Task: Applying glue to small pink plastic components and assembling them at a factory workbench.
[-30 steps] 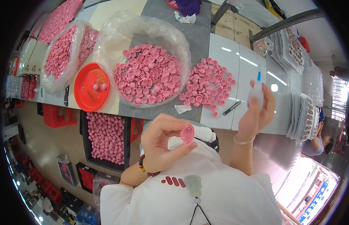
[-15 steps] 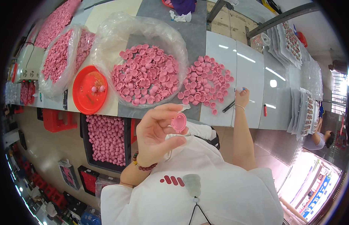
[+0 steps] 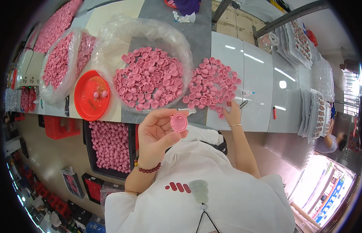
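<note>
My left hand (image 3: pixel 152 130) holds a round pink half-shell (image 3: pixel 179 122) up in front of my chest, pinched at its edge by thumb and fingers, hollow side toward me. My right hand (image 3: pixel 233 115) is at the near right edge of a loose pile of pink half-shells (image 3: pixel 212 83) on the table. Its thumb and forefinger are apart, the fingertips beside the nearest pieces. Just beyond that hand lies a small white bottle with a blue tip (image 3: pixel 248 93). A dark pen-like tool (image 3: pixel 243 104) is partly behind the hand.
A clear plastic bag (image 3: pixel 105 46) of half-shells lies open left of the loose pile, near a red dish (image 3: pixel 83 111) with two pink balls. Below the table edge stands a black crate (image 3: pixel 128 173) of pink balls. A red marker (image 3: pixel 274 113) lies to the right.
My right hand has left the small bottle and moved left and nearer to the pile's edge. My left hand has shifted slightly left, turning the half-shell's hollow more toward me.
</note>
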A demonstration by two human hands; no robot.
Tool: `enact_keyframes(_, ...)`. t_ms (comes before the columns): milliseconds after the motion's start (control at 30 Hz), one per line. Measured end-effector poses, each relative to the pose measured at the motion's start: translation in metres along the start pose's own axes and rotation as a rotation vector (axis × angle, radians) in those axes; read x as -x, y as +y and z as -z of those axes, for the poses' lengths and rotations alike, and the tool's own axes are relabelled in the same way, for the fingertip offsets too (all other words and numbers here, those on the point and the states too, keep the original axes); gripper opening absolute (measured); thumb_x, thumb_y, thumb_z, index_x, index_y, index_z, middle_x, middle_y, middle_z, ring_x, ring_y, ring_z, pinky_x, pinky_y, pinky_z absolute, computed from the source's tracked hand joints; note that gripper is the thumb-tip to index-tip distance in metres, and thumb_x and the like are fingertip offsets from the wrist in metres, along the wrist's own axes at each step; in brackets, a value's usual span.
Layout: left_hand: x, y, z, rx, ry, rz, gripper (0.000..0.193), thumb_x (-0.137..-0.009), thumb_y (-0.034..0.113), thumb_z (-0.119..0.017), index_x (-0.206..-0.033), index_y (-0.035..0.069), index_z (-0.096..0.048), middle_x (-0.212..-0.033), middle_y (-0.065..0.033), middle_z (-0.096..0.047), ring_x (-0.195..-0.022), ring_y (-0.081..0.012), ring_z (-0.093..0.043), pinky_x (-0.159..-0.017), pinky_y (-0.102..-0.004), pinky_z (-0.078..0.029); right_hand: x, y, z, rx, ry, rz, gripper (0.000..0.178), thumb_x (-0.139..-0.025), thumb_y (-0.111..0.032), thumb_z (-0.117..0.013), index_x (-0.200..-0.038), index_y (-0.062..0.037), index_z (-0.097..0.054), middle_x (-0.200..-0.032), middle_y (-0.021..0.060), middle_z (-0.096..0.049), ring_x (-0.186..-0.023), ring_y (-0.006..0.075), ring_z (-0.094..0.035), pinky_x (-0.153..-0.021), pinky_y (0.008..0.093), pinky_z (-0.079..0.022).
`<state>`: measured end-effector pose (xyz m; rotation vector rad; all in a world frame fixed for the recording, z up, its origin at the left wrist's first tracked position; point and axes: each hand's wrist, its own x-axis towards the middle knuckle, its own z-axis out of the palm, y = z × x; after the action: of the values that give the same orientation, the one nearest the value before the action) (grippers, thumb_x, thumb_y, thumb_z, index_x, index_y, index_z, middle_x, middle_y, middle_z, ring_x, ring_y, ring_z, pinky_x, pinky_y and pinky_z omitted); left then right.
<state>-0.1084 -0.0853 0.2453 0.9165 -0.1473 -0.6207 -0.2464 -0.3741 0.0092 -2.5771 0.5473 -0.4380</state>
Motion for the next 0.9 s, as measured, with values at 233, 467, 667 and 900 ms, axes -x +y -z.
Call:
enact_keyframes(233,-0.001,-0.002,0.005,0.048,-0.176,0.012,0.039,-0.072,-0.008,-0.06,-0.108,-0.005,-0.044,-0.11,-0.0242,-0.051,-0.099,-0.0213,-0.055,-0.079,-0.0309,-0.051,-0.003,0.014,-0.009,-0.468,-0.004,-0.543,0.03,-0.078,-0.012,-0.057,-0.103,-0.0006,-0.048,-0.072,0.0069,-0.056,-0.061,0.0157,-0.055,-0.055,0.0279,-0.045)
enact_keyframes(467,0.001,-0.004,0.008,0.07,-0.158,0.05,0.04,-0.071,-0.009,-0.06,-0.108,-0.005,-0.045,-0.11,-0.0243,-0.051,-0.099,-0.0204,-0.055,-0.079,-0.0302,-0.05,0.004,0.012,0.002,-0.229,-0.048,-0.386,0.024,-0.075,-0.012,-0.06,-0.096,-0.0013,-0.056,-0.092,0.0096,-0.054,-0.061,0.0177,-0.056,-0.057,0.0296,-0.045)
enact_keyframes(667,0.002,-0.004,0.001,0.032,-0.104,0.045,0.041,-0.069,-0.005,-0.064,-0.106,-0.004,-0.045,-0.108,-0.0235,-0.053,-0.092,-0.0194,-0.058,-0.076,-0.0286,-0.051,-0.002,0.0,0.013,0.032,-0.099,-0.253,0.026,-0.07,-0.013,-0.064,-0.094,-0.0019,-0.059,-0.087,0.0115,-0.055,-0.06,0.0218,-0.054,-0.057,0.0296,-0.044)
enact_keyframes(900,0.009,-0.002,-0.007,-0.184,-0.171,0.017,0.04,-0.065,-0.006,-0.067,-0.101,-0.006,-0.048,-0.106,-0.023,-0.055,-0.091,-0.02,-0.058,-0.079,-0.0299,-0.049,-0.042,-0.19,0.135,-0.883,-0.117,-0.161,0.035,-0.063,-0.003,-0.069,-0.097,-0.0049,-0.062,-0.085,0.0041,-0.058,-0.069,0.0103,-0.052,-0.049,0.0192,-0.041)
